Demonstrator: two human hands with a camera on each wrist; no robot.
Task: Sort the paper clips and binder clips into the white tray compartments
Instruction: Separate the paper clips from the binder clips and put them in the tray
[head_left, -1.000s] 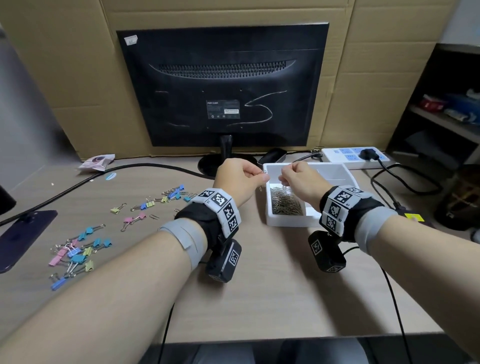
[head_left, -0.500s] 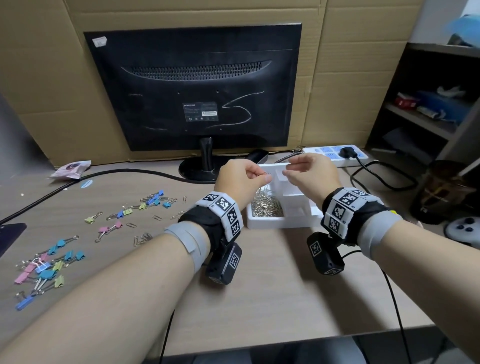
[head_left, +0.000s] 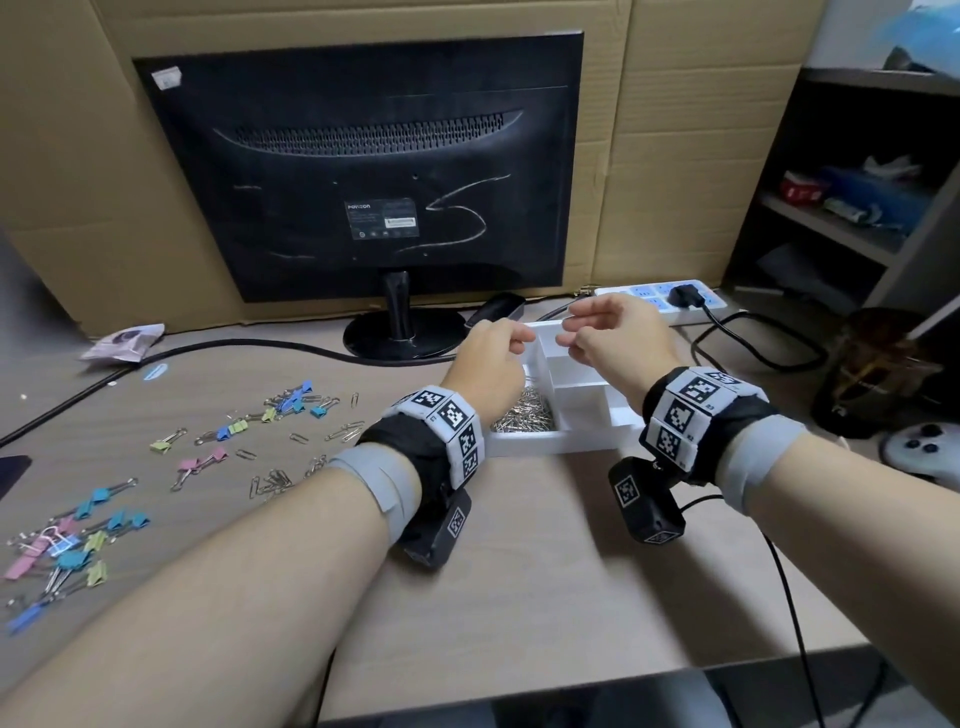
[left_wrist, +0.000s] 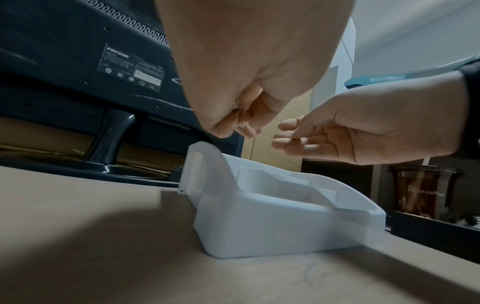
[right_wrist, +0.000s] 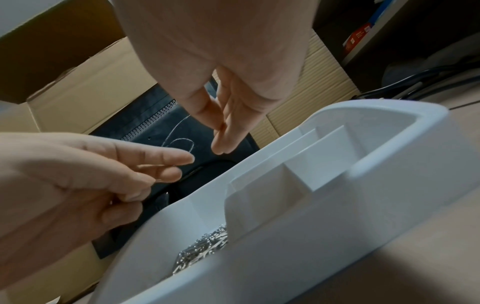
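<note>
A white tray (head_left: 550, 444) (left_wrist: 259, 236) (right_wrist: 285, 267) with dividers stands on the desk in front of the monitor. A heap of silver paper clips (head_left: 522, 415) (right_wrist: 202, 248) fills its left compartment; the others look bare. My left hand (head_left: 519, 340) (left_wrist: 233, 131) (right_wrist: 166, 168) hovers over the tray's back left, fingers curled round something with a metallic glint, seemingly paper clips. My right hand (head_left: 566, 332) (left_wrist: 288, 135) (right_wrist: 221, 139) hangs just to its right, thumb against fingertips; anything between them is hidden. Coloured binder clips (head_left: 291, 405) and loose paper clips (head_left: 270, 483) lie scattered at left.
A black monitor (head_left: 363, 182) on its stand (head_left: 400, 338) rises behind the tray, with a power strip (head_left: 660, 296) at back right. A black cable (head_left: 234, 345) crosses the desk's left. More binder clips (head_left: 78, 551) lie near the left edge. A brown jar (head_left: 878, 364) stands off the right.
Both hands have moved from over the clip-filled compartment toward the tray's back and now hang a small gap apart. My head view has swung to the right.
</note>
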